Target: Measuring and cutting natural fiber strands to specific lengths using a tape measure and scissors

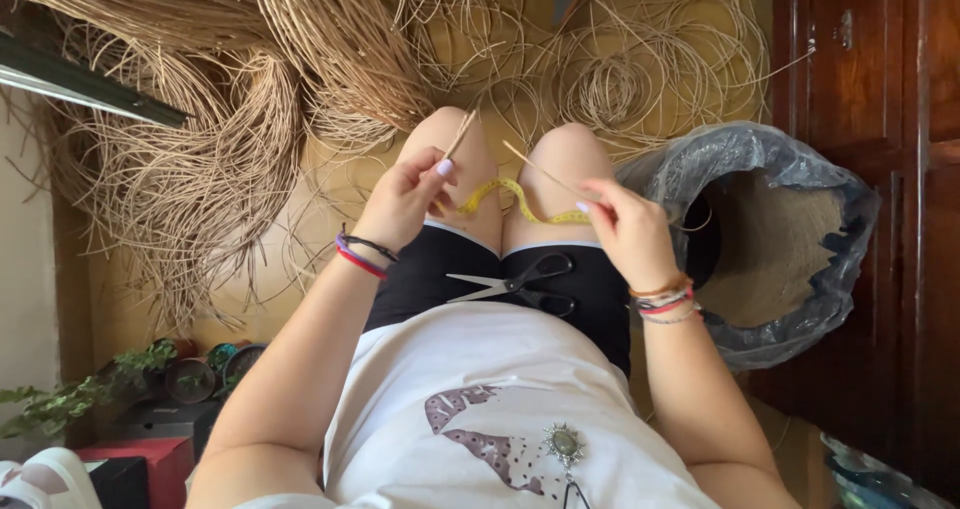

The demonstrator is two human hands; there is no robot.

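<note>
My left hand [405,197] pinches a thin tan rattan strand [461,135] that points up over my left knee. A second thin strand [540,171] runs up and to the left from the closed fingers of my right hand [628,231]. Between the two hands a yellow measuring tape [520,201] drapes across my thighs. On my lap, below the hands, a pair of black-handled scissors [515,284] lies shut against my black shorts.
Heaps and coils of loose rattan strands [250,119] cover the yellow floor ahead. To the right stands a plastic-lined sack [790,239], next to a dark wooden cabinet [890,119]. Small potted plants [150,369] and a red box [140,459] sit at lower left.
</note>
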